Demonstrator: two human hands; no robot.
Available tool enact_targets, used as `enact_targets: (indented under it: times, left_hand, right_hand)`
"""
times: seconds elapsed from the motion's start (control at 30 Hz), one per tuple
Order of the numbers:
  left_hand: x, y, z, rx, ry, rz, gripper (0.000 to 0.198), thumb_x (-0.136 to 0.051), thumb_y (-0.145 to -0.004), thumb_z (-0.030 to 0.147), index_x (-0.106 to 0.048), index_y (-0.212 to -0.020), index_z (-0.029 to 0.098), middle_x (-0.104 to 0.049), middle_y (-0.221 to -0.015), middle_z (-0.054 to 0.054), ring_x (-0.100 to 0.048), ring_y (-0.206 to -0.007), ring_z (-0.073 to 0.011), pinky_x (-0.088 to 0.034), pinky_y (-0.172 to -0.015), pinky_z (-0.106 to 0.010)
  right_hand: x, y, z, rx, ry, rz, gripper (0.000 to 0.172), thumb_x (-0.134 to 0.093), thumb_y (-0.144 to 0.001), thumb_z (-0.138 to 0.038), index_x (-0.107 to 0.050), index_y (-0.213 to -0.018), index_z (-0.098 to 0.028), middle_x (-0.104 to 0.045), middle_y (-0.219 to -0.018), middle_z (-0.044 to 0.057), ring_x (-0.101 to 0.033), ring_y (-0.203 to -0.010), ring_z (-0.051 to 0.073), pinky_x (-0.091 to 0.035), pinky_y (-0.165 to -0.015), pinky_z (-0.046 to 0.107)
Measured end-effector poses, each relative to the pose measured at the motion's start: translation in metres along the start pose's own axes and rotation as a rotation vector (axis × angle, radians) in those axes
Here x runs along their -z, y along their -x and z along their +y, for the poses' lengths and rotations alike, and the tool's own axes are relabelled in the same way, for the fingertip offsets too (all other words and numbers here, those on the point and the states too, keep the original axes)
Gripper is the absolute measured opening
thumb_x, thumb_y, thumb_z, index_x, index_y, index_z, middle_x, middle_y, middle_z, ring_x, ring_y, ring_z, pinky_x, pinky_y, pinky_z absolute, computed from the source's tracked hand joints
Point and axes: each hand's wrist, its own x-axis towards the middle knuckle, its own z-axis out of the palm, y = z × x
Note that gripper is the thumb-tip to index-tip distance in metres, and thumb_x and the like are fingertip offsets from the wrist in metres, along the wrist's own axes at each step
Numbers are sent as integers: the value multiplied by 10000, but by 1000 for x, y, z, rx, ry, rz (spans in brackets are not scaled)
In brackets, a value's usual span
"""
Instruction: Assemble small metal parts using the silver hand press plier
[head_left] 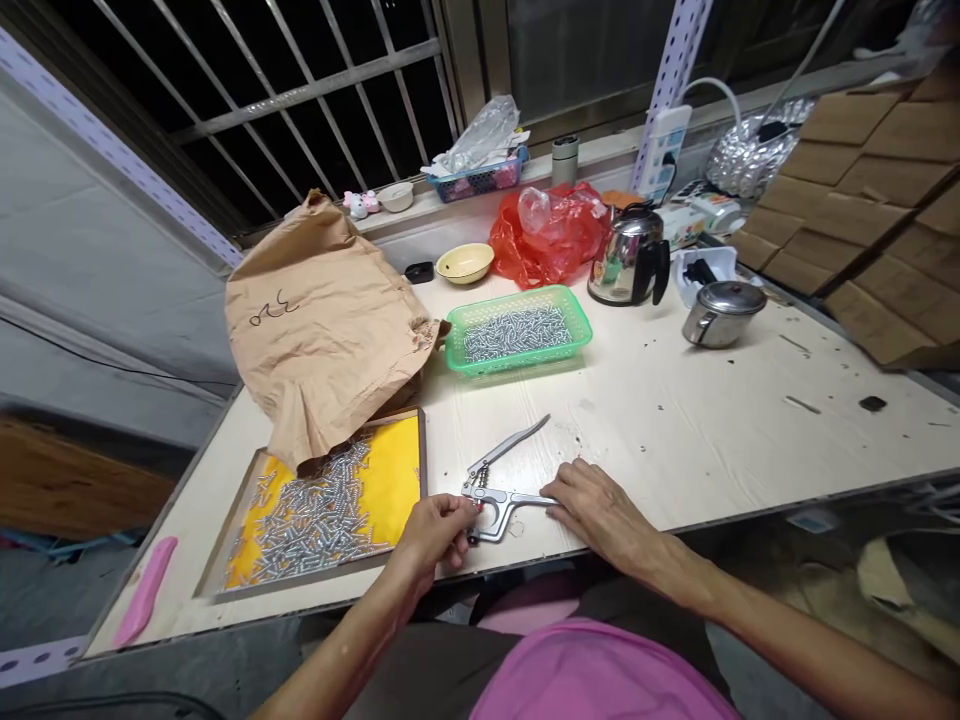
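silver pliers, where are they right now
In the head view, the silver pliers are low centre by the table's near edge, between the left hand and right hand, right of the yellow-bottomed tray.

I'm seeing a small workshop, apparently: metal parts (315, 525) are lying heaped in a tray (397, 465) and green basket (579, 325), a plier-like tool (510, 497) sitting at the worktable's (630, 400) edge.

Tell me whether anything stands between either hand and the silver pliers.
Nothing visible does. The right hand is on the handle of the pliers, and the left hand is at their head. The tray of metal parts lies off to the left.
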Motion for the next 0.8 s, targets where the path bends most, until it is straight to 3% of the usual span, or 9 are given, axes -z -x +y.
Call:
enact_targets:
  times: [0.27, 0.5, 0.8]
  left_hand:
    - [-1, -7, -2, 168, 219, -86, 408, -802, -481, 404, -512, -626, 158, -438, -367, 102, -324, -259, -20, -217, -279, -146]
    - [-2, -7, -6, 212, 209, -65, 342, -788, -523, 344, -519, -617, 156, -465, -377, 92, -350, -237, -33, -218, -256, -149]
    - [1, -8, 7, 366, 158, -102, 205, -746, -624, 206, -563, -647, 118, -536, -414, 44, -473, -298, -59, -355, -302, -133]
  right_hand:
    - [-9, -1, 2, -34, -13, 16, 115, -505, -882, -136, -593, -818, -174, -558, -833, 40, -486, -788, 172, -364, -718, 295]
    - [-13, -1, 5, -71, -13, 22, 139, -485, -903, -151, -578, -804, -174, -557, -822, 31, -508, -757, 145, -370, -669, 262]
    - [-14, -1, 5, -101, -14, -12, 123, -495, -905, -156, -551, -797, -180, -541, -817, 6, -502, -704, 119, -342, -590, 241]
